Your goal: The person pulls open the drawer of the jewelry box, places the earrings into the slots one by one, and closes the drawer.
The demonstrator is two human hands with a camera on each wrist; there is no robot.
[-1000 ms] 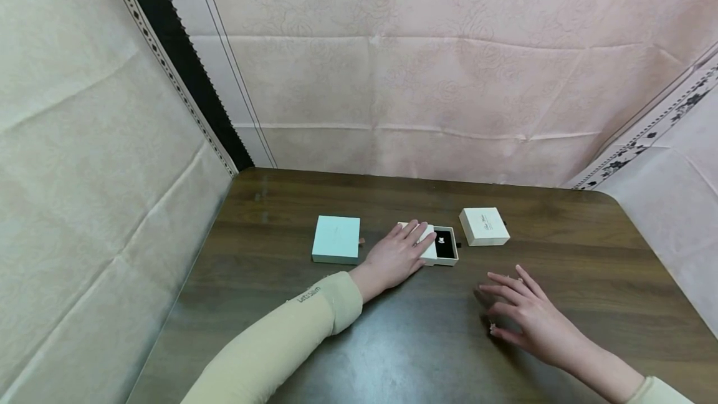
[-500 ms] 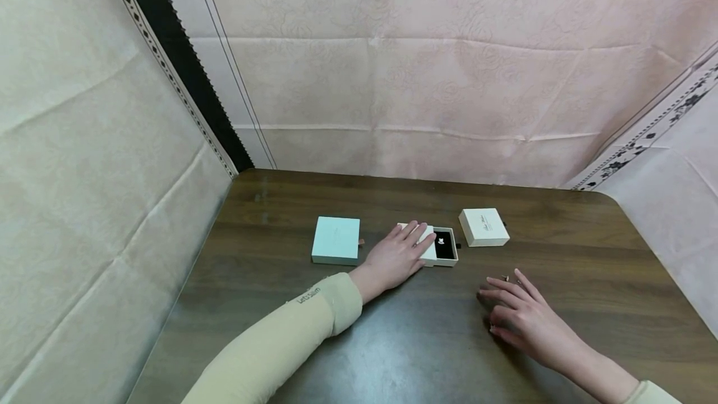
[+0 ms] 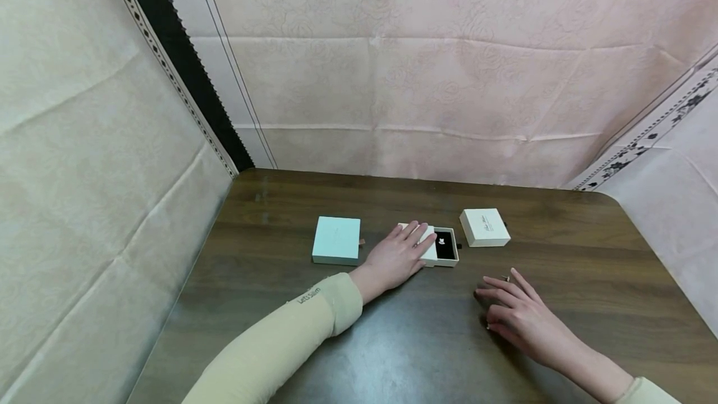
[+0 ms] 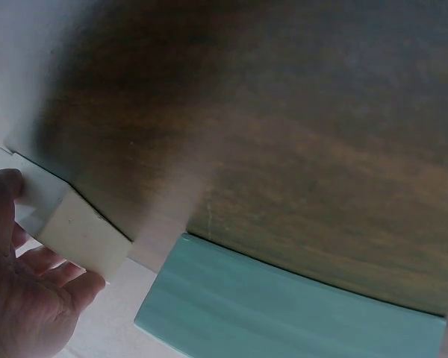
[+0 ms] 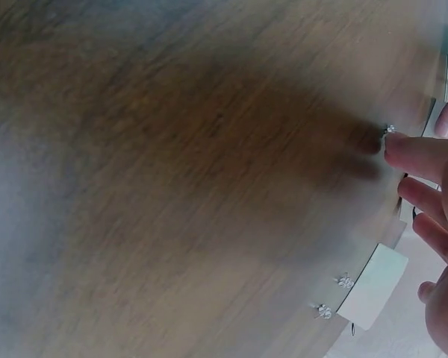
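Your right hand (image 3: pixel 524 320) has its fingers parted, thumb tip at a stud (image 5: pixel 389 129) on its nine-o'clock side; I cannot tell whether it pinches it. At ten o'clock lies the half-drawn box (image 3: pixel 431 254), long axis nine to three, gripped by your nearer left hand (image 3: pixel 394 257).

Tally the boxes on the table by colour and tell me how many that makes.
Light blue: 1, the light blue box
White: 2, the partly open box and the closed box
Total: 3
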